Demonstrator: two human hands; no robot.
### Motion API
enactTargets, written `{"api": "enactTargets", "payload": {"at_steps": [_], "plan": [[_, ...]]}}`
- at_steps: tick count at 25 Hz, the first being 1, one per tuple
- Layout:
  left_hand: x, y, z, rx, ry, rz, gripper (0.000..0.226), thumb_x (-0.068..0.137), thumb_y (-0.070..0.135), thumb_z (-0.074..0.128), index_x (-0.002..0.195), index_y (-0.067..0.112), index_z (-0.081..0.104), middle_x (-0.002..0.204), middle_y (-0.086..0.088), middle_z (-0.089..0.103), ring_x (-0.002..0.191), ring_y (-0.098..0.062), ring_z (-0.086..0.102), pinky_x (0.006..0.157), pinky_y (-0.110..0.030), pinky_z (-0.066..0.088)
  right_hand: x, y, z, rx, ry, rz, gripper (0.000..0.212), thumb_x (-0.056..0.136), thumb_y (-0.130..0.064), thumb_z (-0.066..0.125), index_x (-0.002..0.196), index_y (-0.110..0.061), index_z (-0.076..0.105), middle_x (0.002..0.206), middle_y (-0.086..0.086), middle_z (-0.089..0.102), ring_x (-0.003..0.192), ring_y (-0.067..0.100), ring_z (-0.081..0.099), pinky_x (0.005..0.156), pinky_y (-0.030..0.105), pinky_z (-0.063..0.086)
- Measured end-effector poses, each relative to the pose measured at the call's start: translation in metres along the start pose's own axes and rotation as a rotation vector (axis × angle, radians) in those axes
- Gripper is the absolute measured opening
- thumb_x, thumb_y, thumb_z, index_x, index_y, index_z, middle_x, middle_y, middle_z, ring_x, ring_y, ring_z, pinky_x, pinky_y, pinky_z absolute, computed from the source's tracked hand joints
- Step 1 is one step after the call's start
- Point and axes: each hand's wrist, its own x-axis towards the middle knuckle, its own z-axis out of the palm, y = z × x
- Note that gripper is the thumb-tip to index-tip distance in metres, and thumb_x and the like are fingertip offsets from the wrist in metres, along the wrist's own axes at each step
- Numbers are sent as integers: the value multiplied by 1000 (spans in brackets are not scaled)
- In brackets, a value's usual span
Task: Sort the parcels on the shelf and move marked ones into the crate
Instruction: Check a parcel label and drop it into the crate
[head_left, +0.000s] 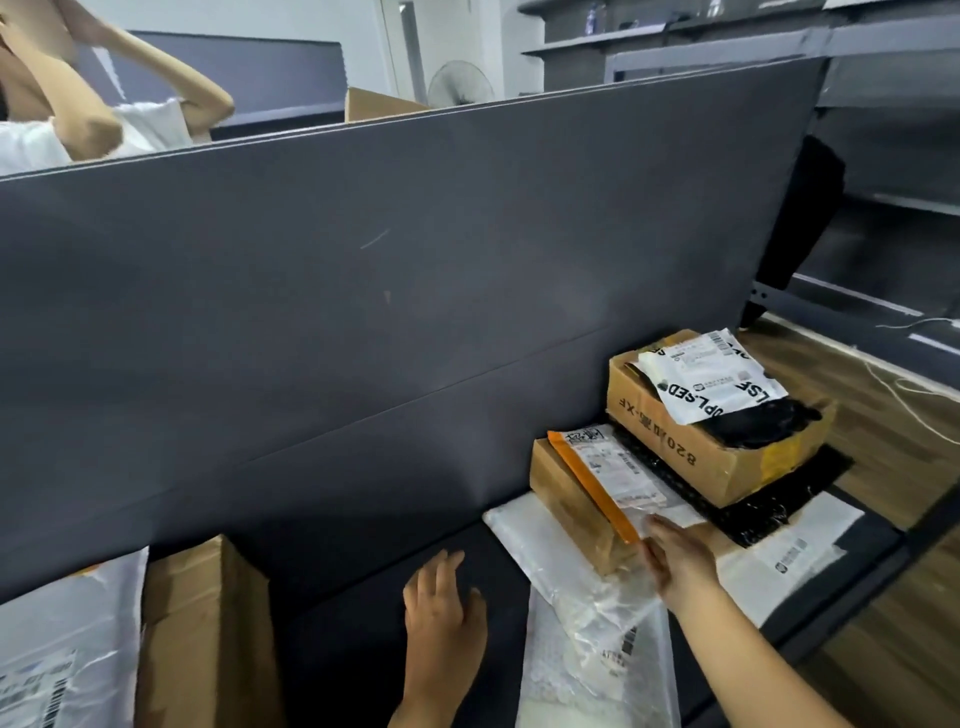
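With the right hand (680, 566) pinching the clear plastic parcel (602, 623), which lies on the shelf (353, 597) against the small brown box (571, 499), and the left hand (441, 618) empty (fingers spread), a tug could slip the slick film or drag that box.

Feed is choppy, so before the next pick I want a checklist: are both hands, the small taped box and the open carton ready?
1. Left hand free: ok; fingers spread, holding nothing, over the bare shelf.
2. Right hand grip: cannot tell; it is blurred at the near end of the small taped box, over a clear bag.
3. Box label facing up: ok, but any mark on it is unreadable.
4. Box top unobstructed: ok; nothing lies on it.
5. Open carton has room: cannot tell; a white mailer and a black bag lie in it.
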Motion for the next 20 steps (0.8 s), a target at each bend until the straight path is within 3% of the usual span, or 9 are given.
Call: {"api": "enactTargets", "payload": {"at_steps": [2, 5, 6, 8, 10, 12, 14, 17, 20], "plan": [[0, -5, -4, -36, -6, -31, 47, 92, 16, 52, 138, 19, 41, 145, 2, 38, 133, -19, 27, 112, -30, 24, -5, 7, 4, 62, 27, 24, 20, 87, -7, 61, 107, -3, 63, 60, 2, 62, 39, 7, 54, 30, 10, 37], [0, -5, -10, -184, -69, -101, 46, 93, 21, 53, 138, 19, 41, 141, 2, 41, 132, -17, 33, 110, -29, 29, -27, 23, 17, 121, -110, 142, 20, 84, -9, 63, 104, -11, 61, 41, -4, 60, 27, 4, 47, 27, 10, 31], [-1, -2, -12, -281, -112, -136, 48, 93, 25, 55, 138, 18, 41, 140, 2, 44, 128, -14, 39, 107, -27, 33, -36, 30, 20, 144, -208, 165, 26, 80, -8, 68, 105, -11, 59, 46, 0, 62, 31, 7, 52, 29, 11, 34], [-3, 9, -20, -552, -254, -215, 54, 88, 39, 59, 137, 19, 44, 132, 4, 54, 119, -9, 51, 101, -25, 40, -57, 44, 30, 183, -423, 185, 58, 57, -4, 84, 110, -6, 59, 80, 13, 74, 58, 18, 69, 45, 20, 51], [-8, 19, -26, -814, -365, -237, 51, 84, 43, 61, 129, 21, 51, 122, 5, 65, 113, -12, 61, 96, -30, 48, -77, 58, 40, 248, -578, 168, 67, 53, 8, 78, 115, -8, 58, 108, 18, 70, 84, 27, 72, 63, 33, 59], [-12, 24, -34, -1006, -333, -223, 33, 92, 24, 58, 123, 16, 55, 118, -3, 69, 109, -20, 66, 95, -40, 51, -97, 67, 47, 272, -664, 153, 58, 64, 15, 59, 116, -10, 57, 109, 18, 70, 90, 28, 71, 65, 36, 60], [-13, 23, -46, -1044, -284, -199, 29, 93, 11, 56, 121, 14, 58, 118, -6, 69, 109, -23, 66, 97, -45, 50, -110, 68, 48, 252, -704, 137, 52, 69, 12, 55, 115, -10, 58, 107, 17, 71, 88, 28, 72, 65, 37, 60], [-13, 9, -71, -1006, -271, -187, 33, 88, 10, 58, 121, 14, 59, 116, -6, 70, 108, -24, 66, 99, -48, 48, -125, 58, 42, 180, -730, 35, 44, 63, -6, 73, 104, -14, 62, 97, 13, 74, 80, 24, 72, 65, 36, 60], [-18, -2, -92, -910, -263, -225, 34, 92, 4, 47, 118, 22, 61, 111, -1, 72, 103, -21, 68, 96, -46, 51, -132, 50, 43, -62, -728, -147, 58, 46, -22, 89, 99, -13, 67, 92, 6, 75, 79, 19, 72, 65, 31, 59]]}}
